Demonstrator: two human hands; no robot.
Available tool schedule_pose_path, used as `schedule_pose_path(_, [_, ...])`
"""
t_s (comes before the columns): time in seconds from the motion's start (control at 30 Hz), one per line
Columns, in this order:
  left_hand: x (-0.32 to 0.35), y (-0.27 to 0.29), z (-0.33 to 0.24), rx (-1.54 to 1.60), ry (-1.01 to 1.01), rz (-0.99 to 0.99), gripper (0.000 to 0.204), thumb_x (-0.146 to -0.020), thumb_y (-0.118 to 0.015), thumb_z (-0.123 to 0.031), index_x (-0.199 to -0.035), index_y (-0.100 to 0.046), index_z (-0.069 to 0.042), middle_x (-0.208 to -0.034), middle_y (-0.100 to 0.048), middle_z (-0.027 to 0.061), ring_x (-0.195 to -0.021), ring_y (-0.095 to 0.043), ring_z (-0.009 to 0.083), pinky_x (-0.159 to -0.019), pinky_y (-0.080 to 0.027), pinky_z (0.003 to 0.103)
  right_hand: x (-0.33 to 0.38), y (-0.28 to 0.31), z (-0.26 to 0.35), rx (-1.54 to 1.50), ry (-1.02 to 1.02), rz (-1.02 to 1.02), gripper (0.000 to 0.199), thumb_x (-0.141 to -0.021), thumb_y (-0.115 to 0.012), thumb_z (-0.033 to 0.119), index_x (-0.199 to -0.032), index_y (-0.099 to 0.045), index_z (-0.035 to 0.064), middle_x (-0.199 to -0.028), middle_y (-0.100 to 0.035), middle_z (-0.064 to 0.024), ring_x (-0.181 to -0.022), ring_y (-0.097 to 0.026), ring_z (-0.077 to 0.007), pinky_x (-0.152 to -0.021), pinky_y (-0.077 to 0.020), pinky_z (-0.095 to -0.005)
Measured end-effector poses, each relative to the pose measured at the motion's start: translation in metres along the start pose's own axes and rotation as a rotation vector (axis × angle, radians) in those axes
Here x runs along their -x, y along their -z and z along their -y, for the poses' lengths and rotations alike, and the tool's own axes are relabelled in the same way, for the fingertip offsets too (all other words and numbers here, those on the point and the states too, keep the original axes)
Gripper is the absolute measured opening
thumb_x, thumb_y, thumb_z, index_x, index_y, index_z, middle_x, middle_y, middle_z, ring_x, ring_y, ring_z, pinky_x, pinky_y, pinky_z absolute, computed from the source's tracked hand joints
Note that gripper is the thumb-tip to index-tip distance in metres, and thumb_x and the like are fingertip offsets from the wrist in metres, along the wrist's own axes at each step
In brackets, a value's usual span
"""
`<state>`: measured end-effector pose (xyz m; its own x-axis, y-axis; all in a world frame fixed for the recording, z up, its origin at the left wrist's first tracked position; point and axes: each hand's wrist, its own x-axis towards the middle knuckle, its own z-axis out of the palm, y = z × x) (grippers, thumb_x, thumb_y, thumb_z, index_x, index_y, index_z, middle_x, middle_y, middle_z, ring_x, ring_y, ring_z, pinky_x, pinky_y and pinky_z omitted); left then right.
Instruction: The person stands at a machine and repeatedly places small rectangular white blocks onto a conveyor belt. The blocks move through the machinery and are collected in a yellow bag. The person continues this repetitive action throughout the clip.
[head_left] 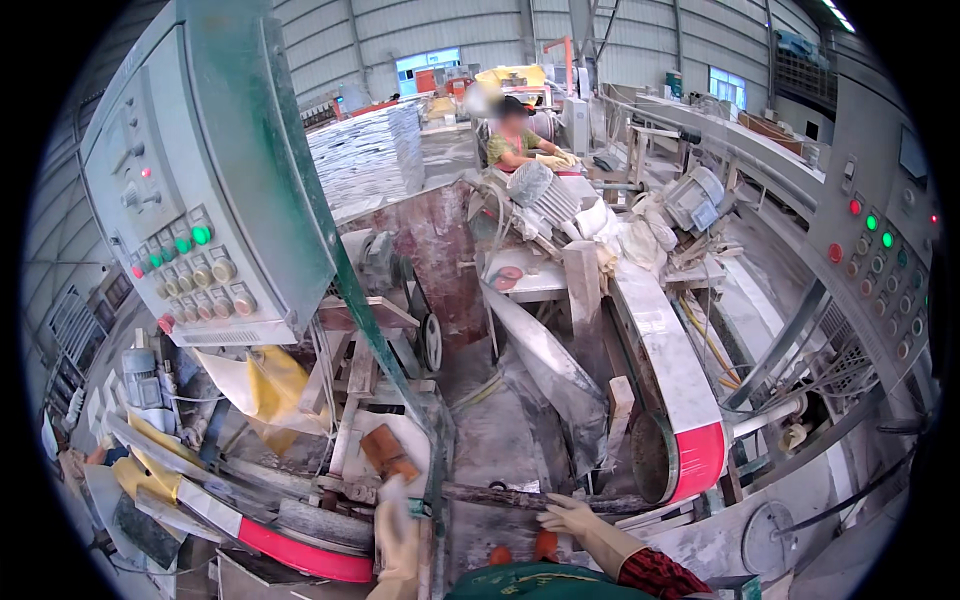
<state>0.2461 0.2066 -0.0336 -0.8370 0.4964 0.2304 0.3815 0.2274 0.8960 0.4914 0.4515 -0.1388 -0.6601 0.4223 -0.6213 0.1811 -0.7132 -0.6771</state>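
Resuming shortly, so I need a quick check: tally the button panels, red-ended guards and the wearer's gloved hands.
Left button panel and right button panel: 2
Left red-ended guard and right red-ended guard: 2
Left gloved hand and right gloved hand: 2
Total: 6

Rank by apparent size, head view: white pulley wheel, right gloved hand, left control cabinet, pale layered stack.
1. Left control cabinet
2. Pale layered stack
3. Right gloved hand
4. White pulley wheel
Apparent only: cabinet and hand sit near the camera, stack farther back.
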Motion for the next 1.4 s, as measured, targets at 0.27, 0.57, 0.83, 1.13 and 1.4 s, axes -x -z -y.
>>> schedule_pose_path(0.27, [-0.021,-0.095,-0.125,0.062,-0.541,0.627,0.068,-0.072,-0.073,-0.01,-0.132,-0.041,-0.001,-0.136,-0.039,0.0242,-0.129,-0.036,0.036,-0.106,-0.03,0.04,0.044,-0.111,0.076,-0.003,0.614,0.012,0.053,-0.086,-0.055,0.001,-0.135,-0.036,0.0079,-0.121,-0.054,-0.0072,-0.102,-0.058,-0.0189,-0.086,-0.0485,-0.0314])
schedule_pose_path(0.57, [-0.094,0.056,-0.004,-0.572,-0.328,0.115,0.044,-0.072,-0.069,-0.007,-0.112,-0.052,0.002,-0.112,-0.054,0.0197,-0.107,-0.05,0.0362,-0.096,-0.037,0.041,0.064,0.069,0.104,-0.074,0.994,-0.874,0.076,-0.071,-0.052,-0.01,-0.14,-0.028,0.0094,-0.113,-0.055,-0.0108,-0.095,-0.058,-0.0223,-0.073,-0.0501,-0.0324])
schedule_pose_path(0.83, [-0.041,0.201,0.107,-1.459,0.626,-0.109,0.062,-0.09,-0.04,-0.056,-0.137,-0.037,-0.015,-0.143,-0.032,0.0173,-0.129,-0.032,0.0369,-0.104,-0.03,0.047,0.059,0.186,0.107,-0.419,0.735,-1.159,0.082,-0.074,-0.057,-0.004,-0.143,-0.024,0.0237,-0.098,-0.056,-0.0084,-0.072,-0.056,-0.0187,-0.052,-0.0464,-0.0301])
schedule_pose_path(1.13, [-0.039,0.191,0.108,-1.517,0.609,-0.125,0.06,-0.09,-0.04,-0.055,-0.134,-0.042,-0.014,-0.142,-0.032,0.0174,-0.128,-0.032,0.0363,-0.101,-0.033,0.047,0.066,0.175,0.145,-0.273,0.592,-1.229,0.071,-0.071,-0.057,-0.003,-0.137,-0.034,0.0091,-0.095,-0.061,-0.0133,-0.068,-0.059,-0.0226,-0.056,-0.0485,-0.0328])
schedule_pose_path(1.4, [-0.033,0.176,0.094,-1.548,0.603,-0.147,0.06,-0.091,-0.04,-0.054,-0.135,-0.04,-0.013,-0.144,-0.031,0.0162,-0.129,-0.032,0.0352,-0.102,-0.031,0.046,0.062,0.178,0.149,-0.16,0.559,-1.286,0.066,-0.074,-0.059,0.005,-0.136,-0.035,0.0083,-0.094,-0.061,-0.0156,-0.068,-0.06,-0.023,-0.052,-0.047,-0.0326])
